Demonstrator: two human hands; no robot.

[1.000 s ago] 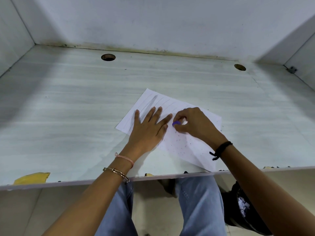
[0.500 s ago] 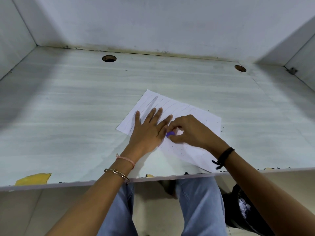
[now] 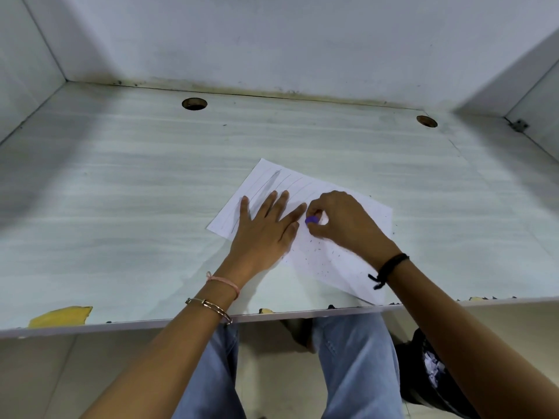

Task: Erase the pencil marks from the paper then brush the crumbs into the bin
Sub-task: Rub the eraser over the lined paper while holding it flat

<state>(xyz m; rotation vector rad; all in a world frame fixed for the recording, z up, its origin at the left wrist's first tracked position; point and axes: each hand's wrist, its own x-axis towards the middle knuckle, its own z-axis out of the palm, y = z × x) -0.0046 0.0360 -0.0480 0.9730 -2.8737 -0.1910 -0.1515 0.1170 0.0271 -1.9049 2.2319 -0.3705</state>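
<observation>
Here, the right hand's fingertips [image 3: 315,212] and thumb are curled tight round a small purple eraser [image 3: 311,220], pinching it with its end down on the paper [image 3: 351,267]; the right hand [image 3: 341,225] arches over the sheet's middle, a black band [image 3: 390,267] on its wrist. At nine o'clock of the eraser, almost touching it, the left hand [image 3: 263,234] lies flat, fingers [image 3: 279,204] straight and spread wide, pressing the sheet down; a pink thread [image 3: 225,281] and a metal bangle [image 3: 211,305] circle that wrist.

The paper sits askew on the pale desk [image 3: 121,207], near the front edge, its long side running from eleven o'clock to five o'clock; faint pencil marks [image 3: 269,184], long strokes and one grey smear, show on the part toward eleven o'clock, beyond the left fingers; dark crumbs [image 3: 317,255] speckle the part toward five o'clock, below the right hand, a few on the desk beside the sheet.

Farther out, two round holes [image 3: 194,103] [image 3: 426,121] pierce the desk by the back wall at eleven and one o'clock; a yellow patch [image 3: 60,316] marks the front edge at eight o'clock; under the desk are blue jeans [image 3: 357,358], and at four o'clock a dark bag-like thing [image 3: 420,385] with pale scraps in it; whether it is the bin I cannot tell.
</observation>
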